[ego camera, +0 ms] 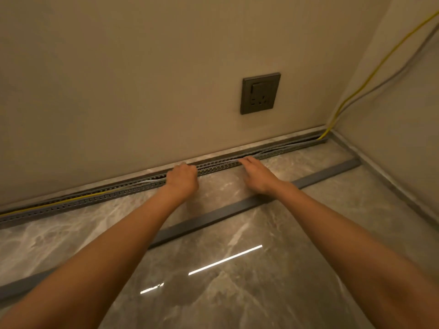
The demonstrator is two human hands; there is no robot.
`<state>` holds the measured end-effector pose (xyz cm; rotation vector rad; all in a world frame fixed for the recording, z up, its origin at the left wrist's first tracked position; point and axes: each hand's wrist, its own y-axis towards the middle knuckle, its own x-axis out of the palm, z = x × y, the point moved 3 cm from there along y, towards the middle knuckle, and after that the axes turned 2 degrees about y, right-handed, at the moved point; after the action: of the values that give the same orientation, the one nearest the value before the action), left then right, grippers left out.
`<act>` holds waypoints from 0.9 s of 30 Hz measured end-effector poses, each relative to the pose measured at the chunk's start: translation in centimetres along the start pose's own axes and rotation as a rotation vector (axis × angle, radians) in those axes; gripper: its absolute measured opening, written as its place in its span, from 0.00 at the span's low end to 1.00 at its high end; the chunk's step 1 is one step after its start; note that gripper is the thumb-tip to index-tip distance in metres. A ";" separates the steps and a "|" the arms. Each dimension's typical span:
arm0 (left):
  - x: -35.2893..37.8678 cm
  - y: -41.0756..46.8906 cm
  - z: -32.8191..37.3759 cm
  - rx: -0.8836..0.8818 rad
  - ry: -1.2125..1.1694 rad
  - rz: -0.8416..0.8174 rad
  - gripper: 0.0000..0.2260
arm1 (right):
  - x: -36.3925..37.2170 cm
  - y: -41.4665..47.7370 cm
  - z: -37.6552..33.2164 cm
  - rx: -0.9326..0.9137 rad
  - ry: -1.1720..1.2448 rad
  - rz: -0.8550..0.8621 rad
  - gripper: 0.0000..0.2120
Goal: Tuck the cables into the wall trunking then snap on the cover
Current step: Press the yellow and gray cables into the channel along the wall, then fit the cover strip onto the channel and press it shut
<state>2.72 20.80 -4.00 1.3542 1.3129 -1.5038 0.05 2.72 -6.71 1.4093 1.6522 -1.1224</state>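
A grey slotted trunking (218, 165) runs along the foot of the wall, its top open. Grey cables (280, 149) and a yellow cable (71, 201) lie along it. My left hand (181, 178) rests on the trunking with its fingers curled over the cables. My right hand (255, 170) lies flatter to the right, fingertips on the cables at the trunking's edge. The long grey cover (213, 216) lies loose on the floor behind my hands, passing under both forearms.
A dark wall socket (260, 93) sits above the trunking to the right. The yellow and grey cables (370, 77) climb the right-hand wall from the corner. The floor (237, 293) is glossy marble tile with light reflections.
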 end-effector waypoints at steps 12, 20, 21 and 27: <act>0.1 0.6 20.4 0.303 -0.236 -0.156 0.20 | -5.8 -5.4 17.9 0.251 -0.063 -0.043 0.17; 0.4 2.4 31.1 0.301 -0.235 -0.067 0.18 | -9.2 -5.7 26.0 0.137 -0.233 -0.030 0.17; 0.4 2.7 31.3 0.286 -0.232 -0.065 0.18 | -9.5 -5.6 26.4 0.128 -0.249 -0.030 0.17; -0.3 3.9 31.0 0.251 -0.172 -0.074 0.15 | -10.5 -4.1 27.7 0.097 -0.363 -0.023 0.16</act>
<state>-1.19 -10.07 -6.62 1.3061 1.1058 -1.8421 -3.06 -27.03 -7.39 1.1625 1.3736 -1.3942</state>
